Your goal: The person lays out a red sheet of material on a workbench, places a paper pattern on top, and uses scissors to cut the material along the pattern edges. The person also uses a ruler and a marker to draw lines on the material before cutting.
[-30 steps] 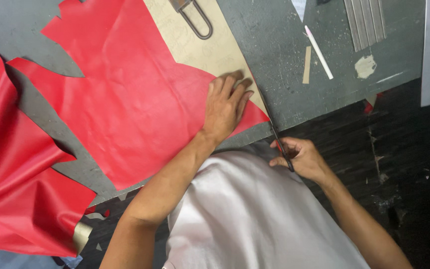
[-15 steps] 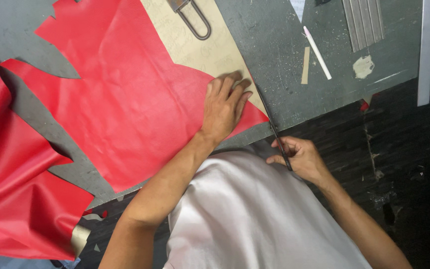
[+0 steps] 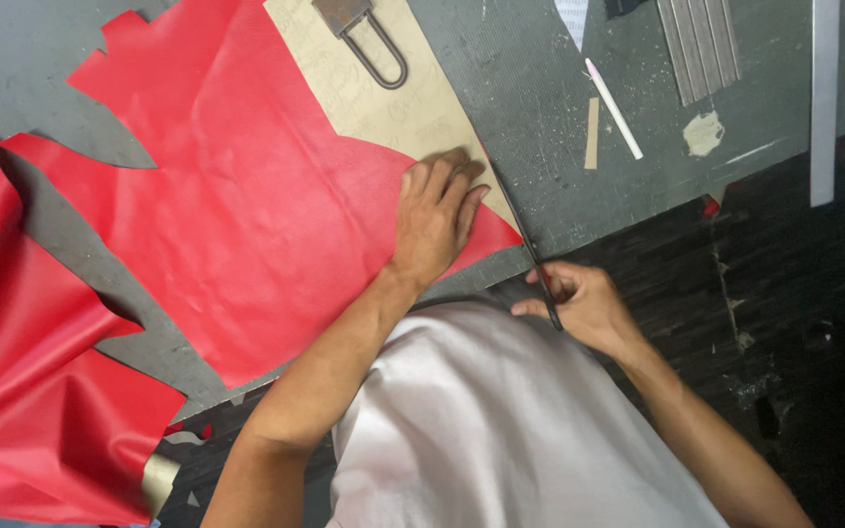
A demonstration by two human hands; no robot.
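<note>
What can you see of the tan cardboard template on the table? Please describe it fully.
The tan cardboard template is a flat, stiff-looking sheet with straight edges. It lies on the red sheet, running from the top edge down to a point near the table edge. A metal loop weight rests on its upper part. The left hand presses its lower end.

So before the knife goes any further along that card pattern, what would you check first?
1. Left hand flat on the pattern: ok.
2. Fingers clear of the blade line: ok, though close.
3. Right hand gripping the knife: ok.
4. Red sheet lying flat under the pattern: ok near the cut.
5. Blade tip against the pattern edge: cannot tell.
6. White stick out of the way: ok.
</note>
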